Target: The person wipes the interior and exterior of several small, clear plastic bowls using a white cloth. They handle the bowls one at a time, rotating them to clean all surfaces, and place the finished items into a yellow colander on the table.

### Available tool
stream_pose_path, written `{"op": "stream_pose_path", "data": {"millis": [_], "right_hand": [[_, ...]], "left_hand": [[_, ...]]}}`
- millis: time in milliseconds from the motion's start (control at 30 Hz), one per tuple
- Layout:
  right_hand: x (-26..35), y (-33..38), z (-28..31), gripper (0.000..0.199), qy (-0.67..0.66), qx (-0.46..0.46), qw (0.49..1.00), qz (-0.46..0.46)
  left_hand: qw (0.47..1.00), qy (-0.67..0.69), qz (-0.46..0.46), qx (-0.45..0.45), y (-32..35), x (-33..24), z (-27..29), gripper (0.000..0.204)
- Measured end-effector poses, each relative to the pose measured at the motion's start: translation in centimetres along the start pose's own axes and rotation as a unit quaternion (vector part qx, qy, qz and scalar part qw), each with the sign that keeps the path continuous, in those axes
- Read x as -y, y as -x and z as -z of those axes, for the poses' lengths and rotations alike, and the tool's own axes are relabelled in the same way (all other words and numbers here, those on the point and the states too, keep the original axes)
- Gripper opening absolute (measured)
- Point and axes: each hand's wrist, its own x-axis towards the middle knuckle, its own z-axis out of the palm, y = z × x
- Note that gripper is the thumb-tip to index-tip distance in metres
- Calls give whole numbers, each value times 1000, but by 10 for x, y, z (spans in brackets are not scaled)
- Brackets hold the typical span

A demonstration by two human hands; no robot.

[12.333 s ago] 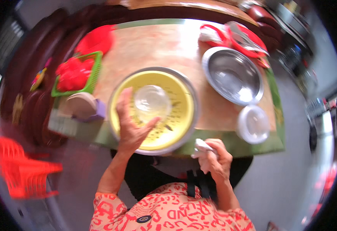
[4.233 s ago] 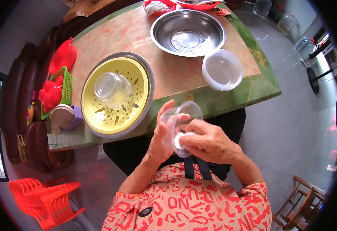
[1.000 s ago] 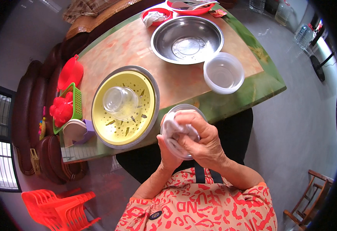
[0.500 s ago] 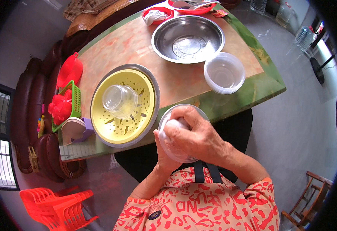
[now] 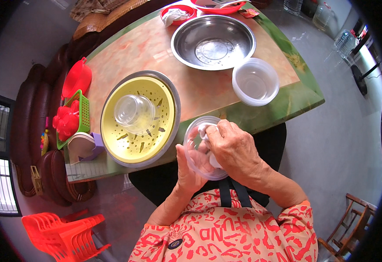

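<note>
Beside a round yellow plastic colander (image 5: 111,131), the left hand (image 5: 190,174) cups a round clear plastic bowl (image 5: 195,139), best kept steady, the right hand (image 5: 236,149) pinching white cloth (image 5: 204,130) inside

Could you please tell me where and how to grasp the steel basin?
The steel basin is probably best pinched at its left rim, from the left: it stands open side up, that rim is exposed, and a clear tub crowds its near-right edge.

A round, clear plastic bowl (image 5: 196,148) is held tilted in the near middle of the scene, see-through and open-mouthed, with a crumpled white cloth (image 5: 204,130) bunched inside, partly hidden, showing toward the bowl's far side
</note>
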Motion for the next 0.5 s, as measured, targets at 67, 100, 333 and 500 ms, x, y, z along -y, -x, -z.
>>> {"op": "stream_pose_path", "data": {"millis": [67, 100, 333, 500], "right_hand": [[2, -2, -9, 26, -63, -12, 998, -11], [4, -4, -13, 25, -103, -20, 994, -3], [-1, -11, -12, 19, -282, 30, 953, 104], [-13, -6, 0, 19, -331, 151, 913, 185]], "left_hand": [[997, -52, -10, 47, -1, 0, 8, 82], [994, -78, -15, 70, 0, 0, 12, 82], [997, -72, -1, 5, 4, -2, 13, 82], [997, -72, -15, 22, -6, -5, 9, 85]]}}
